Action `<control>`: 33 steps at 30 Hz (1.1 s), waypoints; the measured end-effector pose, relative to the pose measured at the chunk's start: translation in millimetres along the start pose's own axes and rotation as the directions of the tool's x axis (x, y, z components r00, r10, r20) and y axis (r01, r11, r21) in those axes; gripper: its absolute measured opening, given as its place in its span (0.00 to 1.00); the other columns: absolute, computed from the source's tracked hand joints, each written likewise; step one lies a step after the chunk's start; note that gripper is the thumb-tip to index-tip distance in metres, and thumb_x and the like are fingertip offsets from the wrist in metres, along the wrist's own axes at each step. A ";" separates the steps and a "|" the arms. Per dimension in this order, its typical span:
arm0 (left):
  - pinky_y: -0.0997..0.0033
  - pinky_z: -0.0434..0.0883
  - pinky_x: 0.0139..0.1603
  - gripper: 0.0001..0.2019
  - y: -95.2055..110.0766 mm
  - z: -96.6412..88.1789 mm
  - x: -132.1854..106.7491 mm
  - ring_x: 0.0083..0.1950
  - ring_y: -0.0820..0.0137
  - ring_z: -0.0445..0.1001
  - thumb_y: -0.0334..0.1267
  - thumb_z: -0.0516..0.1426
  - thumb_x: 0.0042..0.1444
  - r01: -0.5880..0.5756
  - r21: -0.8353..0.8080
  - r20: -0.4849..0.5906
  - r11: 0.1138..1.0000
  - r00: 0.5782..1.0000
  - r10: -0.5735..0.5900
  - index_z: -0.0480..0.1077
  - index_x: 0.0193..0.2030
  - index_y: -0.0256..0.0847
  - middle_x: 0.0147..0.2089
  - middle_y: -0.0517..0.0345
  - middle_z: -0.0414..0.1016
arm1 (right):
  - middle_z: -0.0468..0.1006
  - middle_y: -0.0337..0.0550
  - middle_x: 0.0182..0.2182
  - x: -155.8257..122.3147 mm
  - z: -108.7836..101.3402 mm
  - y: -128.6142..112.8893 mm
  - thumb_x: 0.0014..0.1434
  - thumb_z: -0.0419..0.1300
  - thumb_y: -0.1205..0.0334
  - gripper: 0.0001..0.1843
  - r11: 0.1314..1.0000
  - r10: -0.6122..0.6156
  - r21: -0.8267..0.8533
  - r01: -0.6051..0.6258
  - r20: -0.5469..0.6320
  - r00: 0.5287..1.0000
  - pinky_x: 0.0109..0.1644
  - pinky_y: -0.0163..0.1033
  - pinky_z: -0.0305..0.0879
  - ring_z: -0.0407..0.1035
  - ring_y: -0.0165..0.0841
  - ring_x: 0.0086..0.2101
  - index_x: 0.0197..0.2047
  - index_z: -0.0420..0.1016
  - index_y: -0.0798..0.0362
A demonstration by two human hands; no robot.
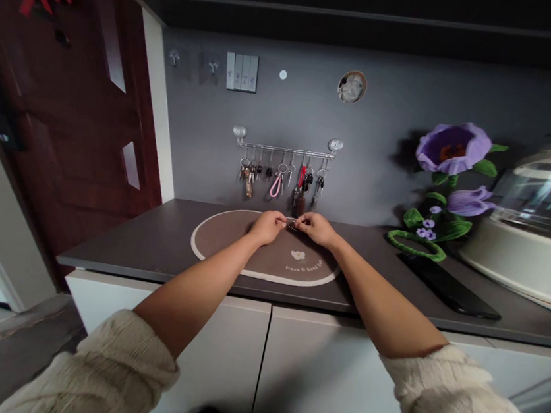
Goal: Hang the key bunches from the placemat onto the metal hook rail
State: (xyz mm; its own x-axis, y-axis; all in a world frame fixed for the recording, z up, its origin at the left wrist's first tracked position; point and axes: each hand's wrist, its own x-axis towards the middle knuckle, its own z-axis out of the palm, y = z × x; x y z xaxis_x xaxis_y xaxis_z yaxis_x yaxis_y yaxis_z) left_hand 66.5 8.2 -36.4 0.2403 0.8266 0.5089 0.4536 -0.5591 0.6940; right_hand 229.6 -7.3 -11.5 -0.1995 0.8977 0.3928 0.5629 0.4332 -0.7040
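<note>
A small metal piece [293,225], too small to make out, is pinched narrowly between the fingers [302,220] of the right hand [317,229] and the fingertips [281,220] of the left hand [267,227]. It is held above the back edge of an oval mat [216,239], near the rear edge of the worktop [117,235]. Both forearms reach forward, angling inward, below a key rack [286,149].
</note>
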 end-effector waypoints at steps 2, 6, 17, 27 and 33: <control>0.73 0.63 0.36 0.08 2.1 -1.2 0.0 0.32 0.71 0.68 0.33 0.53 0.47 -0.053 0.016 -0.005 0.998 0.999 0.053 0.71 0.32 0.36 0.32 0.53 0.73 | 0.70 0.35 0.18 -0.9 -0.4 -3.7 0.40 0.60 0.63 0.05 1.000 -0.004 0.030 0.004 -0.002 1.000 0.25 0.27 0.53 0.59 0.23 0.20 0.21 0.71 0.56; 0.73 0.63 0.36 0.08 7.6 -3.1 -0.8 0.32 0.71 0.68 0.34 0.51 0.48 -0.167 0.034 -0.025 0.985 0.986 0.168 0.71 0.31 0.36 0.30 0.54 0.72 | 0.70 0.35 0.18 -3.1 -1.2 -12.8 0.40 0.59 0.63 0.05 0.999 -0.036 0.023 0.036 -0.009 0.999 0.25 0.28 0.54 0.59 0.23 0.21 0.22 0.71 0.56; 0.75 0.62 0.32 0.08 21.7 -5.4 -2.6 0.28 0.76 0.65 0.36 0.54 0.44 -0.019 -0.392 -0.075 0.920 0.997 -0.011 0.69 0.30 0.34 0.27 0.57 0.70 | 0.71 0.38 0.22 -8.6 -2.3 -26.5 0.43 0.59 0.59 0.10 0.947 -0.055 0.314 0.062 -0.031 0.998 0.29 0.29 0.58 0.62 0.23 0.23 0.26 0.70 0.58; 0.79 0.56 0.23 0.16 19.5 -0.8 -2.1 0.24 0.79 0.63 0.43 0.61 0.36 0.132 -0.704 0.010 0.698 0.984 -0.176 0.70 0.31 0.35 0.26 0.58 0.69 | 0.70 0.37 0.24 -5.7 3.3 -15.7 0.39 0.63 0.56 0.15 0.807 -0.017 0.591 0.019 -0.009 1.000 0.31 0.32 0.56 0.60 0.23 0.23 0.29 0.70 0.56; 0.79 0.55 0.22 0.18 21.8 -0.6 -2.2 0.23 0.80 0.62 0.43 0.61 0.35 0.144 -0.704 0.036 0.695 0.985 -0.167 0.70 0.35 0.35 0.28 0.56 0.71 | 0.69 0.37 0.23 -5.4 1.1 -14.2 0.39 0.62 0.56 0.14 0.785 -0.020 0.618 0.045 -0.047 0.999 0.33 0.33 0.57 0.61 0.24 0.24 0.27 0.69 0.57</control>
State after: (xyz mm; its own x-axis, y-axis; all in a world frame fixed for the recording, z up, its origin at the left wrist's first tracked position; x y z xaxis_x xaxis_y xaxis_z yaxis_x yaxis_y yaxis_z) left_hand 75.4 -5.8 -22.1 0.1918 0.9102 0.3672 -0.2543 -0.3152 0.9143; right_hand 221.8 -18.3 -4.3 -0.1731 0.8839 0.4345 -0.0626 0.4304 -0.9005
